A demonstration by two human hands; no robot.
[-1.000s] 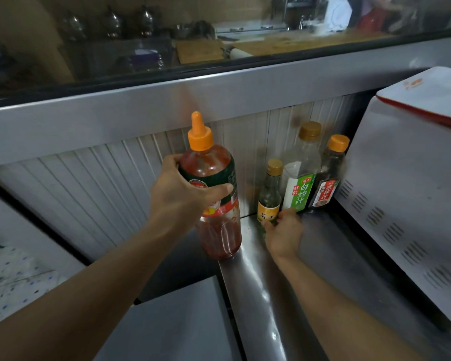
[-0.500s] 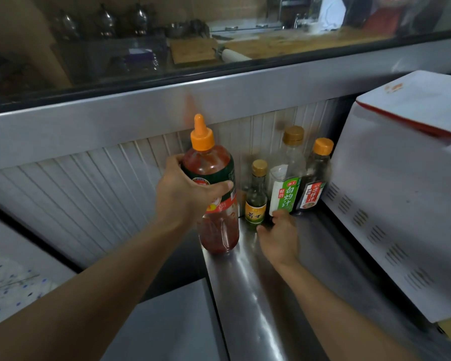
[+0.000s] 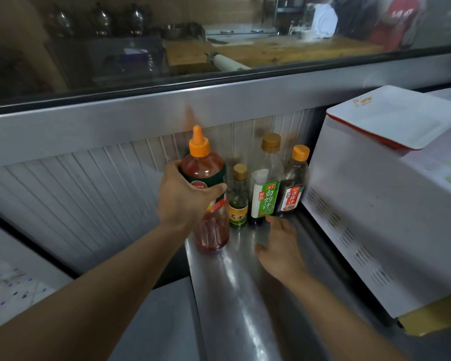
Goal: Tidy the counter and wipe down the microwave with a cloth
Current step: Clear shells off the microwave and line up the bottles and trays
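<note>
The left hand point(image 3: 185, 201) had slid the gripped chili sauce bottle point(image 3: 206, 188) against the counter's point(image 3: 235, 295) back-edge row — the right hand point(image 3: 277, 243), loosely open, had drawn back empty — tidying nearly done.

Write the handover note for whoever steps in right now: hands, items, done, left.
Left hand: wrapped around the red sauce squeeze bottle, its base on the steel counter.
Right hand: open, empty, low before the green-label bottle.
Small yellow-label bottle and dark sauce bottle stand in the row beside the white microwave.
Done: bottles lined up along the back wall.
Left: wipe the microwave; no cloth in view.
</note>
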